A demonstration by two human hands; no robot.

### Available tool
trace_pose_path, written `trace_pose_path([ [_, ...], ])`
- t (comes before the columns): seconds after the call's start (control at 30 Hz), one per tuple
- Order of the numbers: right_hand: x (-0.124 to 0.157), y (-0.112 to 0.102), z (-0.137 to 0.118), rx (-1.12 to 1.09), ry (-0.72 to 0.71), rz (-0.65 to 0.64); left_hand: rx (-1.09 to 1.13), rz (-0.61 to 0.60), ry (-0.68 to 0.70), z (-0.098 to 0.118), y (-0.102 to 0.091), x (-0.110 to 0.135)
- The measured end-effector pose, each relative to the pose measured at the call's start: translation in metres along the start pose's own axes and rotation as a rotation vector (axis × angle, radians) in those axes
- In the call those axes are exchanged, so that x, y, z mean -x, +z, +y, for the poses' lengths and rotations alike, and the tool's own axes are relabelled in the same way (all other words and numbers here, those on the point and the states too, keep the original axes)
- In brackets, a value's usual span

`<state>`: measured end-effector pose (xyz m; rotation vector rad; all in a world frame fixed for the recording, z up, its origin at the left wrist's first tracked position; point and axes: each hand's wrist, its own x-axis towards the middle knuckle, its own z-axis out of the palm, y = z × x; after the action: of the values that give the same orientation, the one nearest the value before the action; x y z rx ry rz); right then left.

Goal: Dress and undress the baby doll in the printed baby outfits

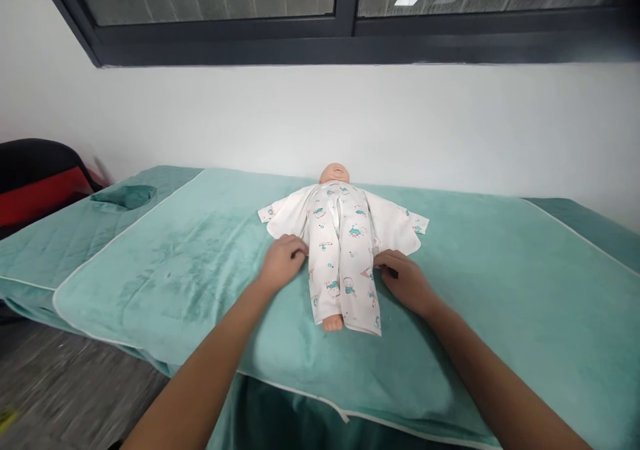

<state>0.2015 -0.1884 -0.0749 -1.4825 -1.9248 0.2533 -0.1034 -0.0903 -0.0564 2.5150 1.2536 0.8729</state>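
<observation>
A baby doll (334, 173) lies on its back, its head toward the wall and one bare foot (333, 323) showing below. White printed baby trousers (345, 250) cover its front from the chest down to the feet. Under them, a white baby shirt (390, 220) spreads its sleeves out to both sides. My left hand (285, 262) is closed at the left edge of the trousers, thumb and fingers pinched together. On the opposite edge, my right hand (406, 282) pinches the cloth in the same way. The fingertips of both hands are partly hidden.
The doll rests on a bed with a green velvet cover (175, 270), edged in white piping. A face hole (125, 197) is at the left end. Behind stands a white wall (320, 117) with a dark window frame (225, 42). A black and red chair (40, 183) is at far left.
</observation>
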Motion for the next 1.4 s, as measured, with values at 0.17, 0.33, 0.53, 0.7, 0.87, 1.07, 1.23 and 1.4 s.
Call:
trace_pose_path([
  [0.17,-0.013,-0.031,0.05,0.128,0.417,0.245,-0.169,0.327,-0.544,-0.034,-0.006,-0.022],
  [0.33,-0.039,-0.054,0.077,0.284,0.728,0.073,-0.308,0.177,-0.655,-0.044,-0.007,-0.041],
  [0.53,-0.088,-0.07,0.014,-0.641,0.642,0.09,0.106,0.314,-0.682,-0.039,-0.01,-0.042],
  [0.7,-0.127,-0.084,-0.065,-0.674,0.319,-0.295,0.837,0.36,-0.584,-0.002,-0.031,-0.063],
  [0.87,-0.163,-0.094,-0.069,-0.452,0.192,-0.767,0.987,-0.062,-0.222,0.056,-0.066,-0.085],
  [1.07,-0.206,-0.029,-0.03,0.025,0.517,0.072,0.842,-0.082,-0.294,0.036,-0.043,-0.123],
  [1.23,-0.218,0.014,-0.039,0.198,0.511,0.025,0.596,0.247,-0.521,0.013,-0.001,-0.167],
  [1.4,-0.22,0.002,-0.028,0.116,0.417,-0.057,1.123,0.183,-0.335,0.044,0.007,-0.189],
])
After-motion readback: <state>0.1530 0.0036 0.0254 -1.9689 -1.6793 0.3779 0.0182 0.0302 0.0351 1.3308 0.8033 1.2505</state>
